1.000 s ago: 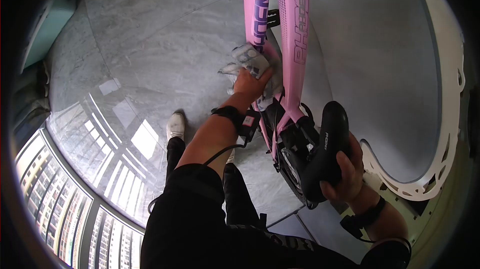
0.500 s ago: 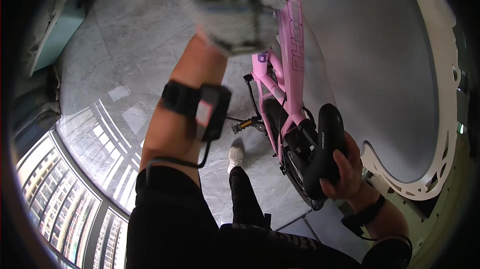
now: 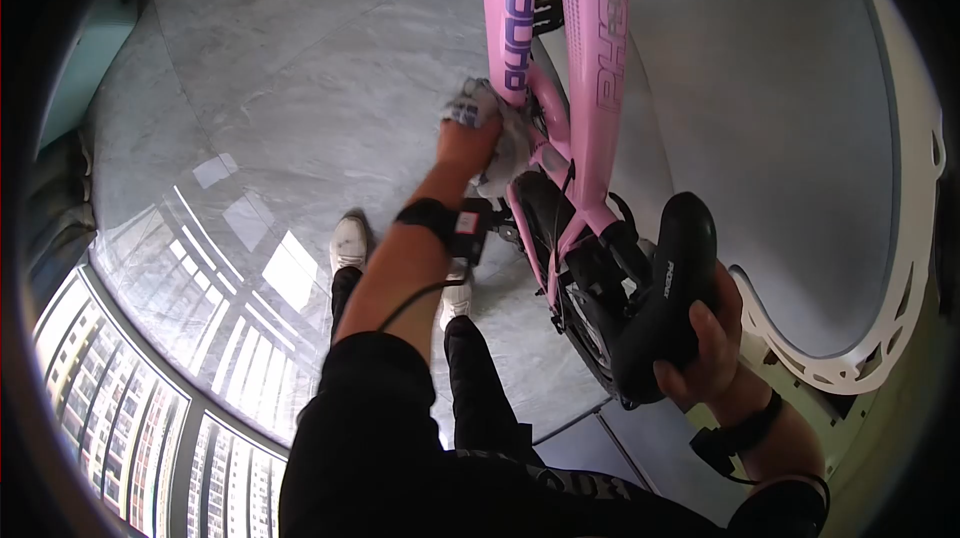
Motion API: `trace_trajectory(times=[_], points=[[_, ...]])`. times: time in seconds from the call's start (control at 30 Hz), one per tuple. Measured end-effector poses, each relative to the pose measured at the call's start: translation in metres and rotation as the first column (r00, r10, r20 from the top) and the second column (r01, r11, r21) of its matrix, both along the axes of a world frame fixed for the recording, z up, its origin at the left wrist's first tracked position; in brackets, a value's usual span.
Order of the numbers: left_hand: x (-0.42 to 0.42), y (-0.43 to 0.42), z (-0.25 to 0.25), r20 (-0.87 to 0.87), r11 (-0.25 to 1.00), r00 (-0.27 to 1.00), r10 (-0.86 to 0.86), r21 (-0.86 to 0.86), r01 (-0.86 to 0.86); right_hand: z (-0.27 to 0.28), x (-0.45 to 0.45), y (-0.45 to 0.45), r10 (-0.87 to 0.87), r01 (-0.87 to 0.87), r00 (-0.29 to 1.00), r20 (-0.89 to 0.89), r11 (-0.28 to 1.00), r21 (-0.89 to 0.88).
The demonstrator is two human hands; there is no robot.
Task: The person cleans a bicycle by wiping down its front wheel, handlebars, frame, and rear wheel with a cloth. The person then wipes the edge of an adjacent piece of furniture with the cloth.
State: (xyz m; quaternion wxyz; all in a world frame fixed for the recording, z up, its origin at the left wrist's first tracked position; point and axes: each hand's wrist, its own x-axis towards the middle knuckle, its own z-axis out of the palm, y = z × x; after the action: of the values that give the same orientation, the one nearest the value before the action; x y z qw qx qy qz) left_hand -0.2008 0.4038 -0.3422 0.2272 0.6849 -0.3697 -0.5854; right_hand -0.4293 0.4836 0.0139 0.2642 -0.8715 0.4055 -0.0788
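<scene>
A pink bicycle frame point(image 3: 592, 173) with purple lettering stands before me, its rear wheel toward me. My left hand point(image 3: 470, 138) is closed around a grey patterned cloth point(image 3: 507, 160), which lies against the lower part of the frame near the crank; the fingers are mostly covered by the cloth. On the right, my right hand point(image 3: 712, 338) grips the side of the black saddle point(image 3: 665, 293), fingers curled over its edge. Part of the rear tyre point(image 3: 590, 348) shows beneath the saddle.
Grey glossy tile floor point(image 3: 270, 68) spreads to the left, reflecting the windows point(image 3: 120, 408). A large grey panel with a white cut-out rim point(image 3: 895, 268) stands to the right of the bicycle. My white shoes point(image 3: 349, 242) are on the tiles.
My left hand and the cloth have come down from high and close to the camera to the lower frame. My left foot has come into view. The right hand stays on the saddle.
</scene>
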Motion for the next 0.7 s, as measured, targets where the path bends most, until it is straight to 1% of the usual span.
trace_trajectory(times=[0.07,0.1,0.17,0.2,0.23,0.27,0.3,0.33,0.37,0.4,0.43,0.47,0.5,0.53,0.63,0.67,0.7], points=[[0.025,-0.003,0.007,-0.013,0.951,0.979,-0.203,0.233,0.201,0.001,0.004,-0.001,0.004,-0.004,1.0,0.013,1.0,0.01],[0.047,-0.009,0.04,0.114,0.906,0.917,-0.383,0.239,0.349,0.001,0.004,-0.003,0.009,-0.009,1.0,0.004,1.0,0.012],[0.069,0.001,0.038,0.357,0.914,0.851,-0.386,0.27,0.302,0.004,0.005,-0.002,0.007,-0.007,1.0,-0.014,1.0,0.017],[0.08,0.003,0.022,0.306,0.959,0.922,-0.236,0.226,0.17,0.006,0.005,-0.001,0.008,-0.007,1.0,-0.025,1.0,0.009],[0.077,0.003,0.015,0.277,0.993,0.96,-0.04,0.114,0.009,0.006,0.006,-0.001,0.009,-0.01,0.999,-0.038,1.0,-0.002],[0.073,0.004,0.006,0.224,0.987,0.962,0.156,0.007,-0.162,0.006,0.006,-0.001,0.014,-0.015,0.998,-0.053,1.0,-0.012],[0.066,0.006,-0.003,0.146,0.938,0.927,0.345,-0.084,-0.335,0.006,0.006,-0.001,0.014,-0.014,0.999,-0.047,1.0,-0.016],[0.051,0.007,-0.018,0.054,0.92,0.93,0.364,-0.179,-0.35,0.005,0.006,-0.001,0.015,-0.015,0.999,-0.043,1.0,-0.017],[0.032,0.017,-0.024,0.434,0.939,0.897,-0.087,-0.264,0.219,0.004,0.005,-0.001,0.017,-0.018,0.999,-0.041,1.0,-0.017],[0.013,0.027,-0.03,0.795,0.707,0.556,-0.242,-0.248,0.663,0.003,0.005,-0.002,0.013,-0.013,0.999,-0.032,1.0,-0.014],[-0.012,0.032,0.01,0.211,0.99,0.968,-0.132,-0.024,0.14,0.003,0.006,-0.001,0.007,-0.007,1.0,-0.023,1.0,-0.009],[-0.024,0.047,0.024,0.202,0.963,0.942,-0.268,0.016,0.27,0.003,0.006,0.0,-0.001,0.001,1.0,-0.012,1.0,-0.004],[-0.029,0.053,0.042,0.176,0.929,0.912,-0.37,0.059,0.365,0.003,0.006,-0.001,0.001,-0.001,1.0,-0.012,1.0,0.0],[-0.029,0.056,0.061,0.201,0.87,0.846,-0.494,0.125,0.478,0.003,0.006,-0.001,0.001,-0.001,1.0,-0.01,1.0,0.001],[-0.028,0.061,0.059,0.199,0.66,0.631,-0.75,0.155,0.735,0.002,0.004,-0.002,-0.003,0.003,1.0,0.011,1.0,0.0],[-0.026,0.061,0.055,0.248,0.642,0.605,-0.757,0.105,0.76,0.003,0.003,-0.001,-0.006,0.006,1.0,0.018,1.0,0.007],[-0.022,0.058,0.049,0.234,0.568,0.544,-0.806,0.044,0.822,0.004,0.003,-0.001,-0.005,0.005,1.0,0.015,1.0,0.006]])
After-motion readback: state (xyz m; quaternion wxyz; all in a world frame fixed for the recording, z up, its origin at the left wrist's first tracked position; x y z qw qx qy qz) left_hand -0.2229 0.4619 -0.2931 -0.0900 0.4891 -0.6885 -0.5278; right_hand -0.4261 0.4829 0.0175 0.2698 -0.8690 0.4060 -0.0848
